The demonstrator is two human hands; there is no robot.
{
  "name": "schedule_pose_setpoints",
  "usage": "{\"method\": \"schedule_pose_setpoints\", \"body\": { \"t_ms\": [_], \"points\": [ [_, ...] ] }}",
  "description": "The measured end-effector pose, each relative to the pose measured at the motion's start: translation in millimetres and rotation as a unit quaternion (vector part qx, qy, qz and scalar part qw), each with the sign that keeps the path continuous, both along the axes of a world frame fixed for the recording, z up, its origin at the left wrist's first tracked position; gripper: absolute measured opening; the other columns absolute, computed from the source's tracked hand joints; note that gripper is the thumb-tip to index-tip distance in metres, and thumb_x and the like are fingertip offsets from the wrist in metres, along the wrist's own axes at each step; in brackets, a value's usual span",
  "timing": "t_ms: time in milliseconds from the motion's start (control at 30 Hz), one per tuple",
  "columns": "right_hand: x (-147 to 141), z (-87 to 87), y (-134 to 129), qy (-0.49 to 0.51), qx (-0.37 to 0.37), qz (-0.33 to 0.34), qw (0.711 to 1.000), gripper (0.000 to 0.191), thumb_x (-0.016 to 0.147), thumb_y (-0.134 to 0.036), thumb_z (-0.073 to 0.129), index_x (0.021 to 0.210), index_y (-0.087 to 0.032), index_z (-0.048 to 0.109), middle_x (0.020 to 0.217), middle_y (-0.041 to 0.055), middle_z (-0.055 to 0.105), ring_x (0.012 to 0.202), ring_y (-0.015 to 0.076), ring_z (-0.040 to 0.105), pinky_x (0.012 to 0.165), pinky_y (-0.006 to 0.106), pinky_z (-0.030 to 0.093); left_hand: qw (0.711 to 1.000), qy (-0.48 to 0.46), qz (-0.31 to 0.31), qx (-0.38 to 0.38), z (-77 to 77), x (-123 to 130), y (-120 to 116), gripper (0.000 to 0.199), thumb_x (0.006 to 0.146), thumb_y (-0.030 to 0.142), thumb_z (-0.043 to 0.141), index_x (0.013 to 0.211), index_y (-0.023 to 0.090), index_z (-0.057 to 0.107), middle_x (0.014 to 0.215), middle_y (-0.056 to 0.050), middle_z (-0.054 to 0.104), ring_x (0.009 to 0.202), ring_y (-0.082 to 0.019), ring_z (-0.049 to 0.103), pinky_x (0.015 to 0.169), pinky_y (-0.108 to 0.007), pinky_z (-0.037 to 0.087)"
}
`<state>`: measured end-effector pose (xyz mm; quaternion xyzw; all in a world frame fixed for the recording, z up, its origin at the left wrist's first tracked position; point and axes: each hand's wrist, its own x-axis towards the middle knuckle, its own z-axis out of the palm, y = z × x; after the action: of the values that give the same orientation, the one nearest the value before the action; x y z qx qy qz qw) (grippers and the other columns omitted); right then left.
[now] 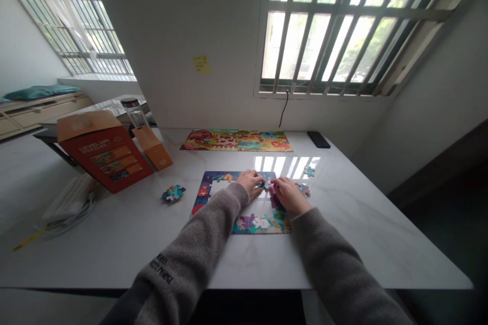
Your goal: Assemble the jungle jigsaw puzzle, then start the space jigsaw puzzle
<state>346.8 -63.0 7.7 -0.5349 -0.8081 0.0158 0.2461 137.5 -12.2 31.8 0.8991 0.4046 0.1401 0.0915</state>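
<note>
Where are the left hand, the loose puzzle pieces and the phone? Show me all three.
left hand (249, 184), head view, on the back of the hand
loose puzzle pieces (173, 193), head view, on the middle of the small pile
phone (318, 139), head view, on its dark top face

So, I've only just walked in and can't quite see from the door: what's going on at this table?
A person is working on a jigsaw puzzle on a white marble table. Its border is partly built, with the middle open. The left hand and right hand meet at its upper edge, the right over a pink piece. Loose pieces lie to the left, assembled puzzles lie farther back, and a red box stands at left.
</note>
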Motion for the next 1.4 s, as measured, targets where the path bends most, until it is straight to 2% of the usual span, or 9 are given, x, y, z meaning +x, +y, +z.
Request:
{"method": "schedule_pose_setpoints", "body": {
  "t_ms": [267, 467, 733, 867, 1033, 1200, 1400],
  "points": [
    [-2.0, 6.5, -3.7, -0.033, -0.006, 0.0, 0.999, 0.026, 0.095, -0.014, 0.05, 0.109, -0.021, 0.071, 0.102, 0.0078, 0.064, 0.101, 0.0218, 0.057, 0.09, 0.032, 0.046, 0.999, -0.043, 0.009, 0.0, -12.2, -5.5, -5.2, 0.026, 0.088, 0.033, 0.065, 0.113, 0.031, 0.072, 0.115, -0.006, 0.063, 0.112, -0.028, 0.054, 0.096, -0.044, 0.041],
    [-2.8, 6.8, -5.6, -0.037, -0.005, -0.003, 0.999, 0.024, 0.097, -0.018, 0.05, 0.11, -0.021, 0.07, 0.103, 0.0081, 0.064, 0.099, 0.0216, 0.057, 0.089, 0.033, 0.046, 0.999, -0.05, 0.003, 0.019, -18.0, -7.6, -3.1, 0.024, 0.089, 0.028, 0.064, 0.111, 0.028, 0.072, 0.117, -0.007, 0.064, 0.114, -0.027, 0.054, 0.096, -0.042, 0.042],
    [-4.0, 5.2, -6.3, -0.043, 0.003, -0.008, 0.999, 0.026, 0.1, -0.023, 0.047, 0.114, -0.021, 0.068, 0.105, 0.0093, 0.063, 0.101, 0.0226, 0.056, 0.09, 0.034, 0.046, 0.996, 0.006, -0.016, 0.085, -9.7, -13.4, 1.0, 0.017, 0.084, 0.035, 0.069, 0.095, 0.022, 0.071, 0.106, -0.01, 0.07, 0.106, -0.029, 0.057, 0.095, -0.045, 0.036],
    [-4.6, 7.5, -7.4, -0.04, 0.001, -0.007, 0.999, 0.025, 0.099, -0.022, 0.048, 0.114, -0.02, 0.068, 0.105, 0.0095, 0.064, 0.102, 0.0228, 0.057, 0.091, 0.034, 0.046, 0.998, 0.001, -0.008, 0.068, -4.6, -34.3, 9.0, 0.018, 0.077, 0.036, 0.075, 0.088, 0.022, 0.069, 0.098, -0.008, 0.073, 0.099, -0.028, 0.06, 0.092, -0.042, 0.036],
    [-4.2, 8.7, -8.1, -0.037, -0.005, 0.0, 0.999, 0.027, 0.098, -0.019, 0.048, 0.116, -0.019, 0.068, 0.105, 0.0097, 0.064, 0.102, 0.0229, 0.057, 0.092, 0.034, 0.046, 0.998, -0.008, 0.009, 0.061, -5.1, -61.0, 15.7, 0.017, 0.075, 0.034, 0.076, 0.085, 0.023, 0.068, 0.099, -0.005, 0.074, 0.099, -0.026, 0.061, 0.09, -0.039, 0.037],
    [-4.9, 9.5, -8.8, -0.043, -0.008, -0.005, 0.999, 0.027, 0.098, -0.02, 0.048, 0.117, -0.019, 0.067, 0.106, 0.01, 0.064, 0.102, 0.0232, 0.056, 0.092, 0.034, 0.046, 0.999, 0.014, -0.017, 0.046, -11.8, -57.2, 11.9, 0.011, 0.08, 0.031, 0.072, 0.089, 0.024, 0.072, 0.101, -0.004, 0.074, 0.102, -0.025, 0.061, 0.093, -0.038, 0.038],
    [-6.7, 12.3, -9.6, -0.053, -0.019, -0.011, 0.998, 0.027, 0.099, -0.02, 0.048, 0.116, -0.019, 0.067, 0.107, 0.0097, 0.064, 0.101, 0.0219, 0.056, 0.093, 0.032, 0.045, 0.998, 0.033, -0.019, 0.044, -11.2, -55.3, 7.8, 0.017, 0.082, 0.036, 0.071, 0.096, 0.026, 0.074, 0.111, -0.003, 0.07, 0.108, -0.025, 0.058, 0.094, -0.037, 0.04]
  ]
}}
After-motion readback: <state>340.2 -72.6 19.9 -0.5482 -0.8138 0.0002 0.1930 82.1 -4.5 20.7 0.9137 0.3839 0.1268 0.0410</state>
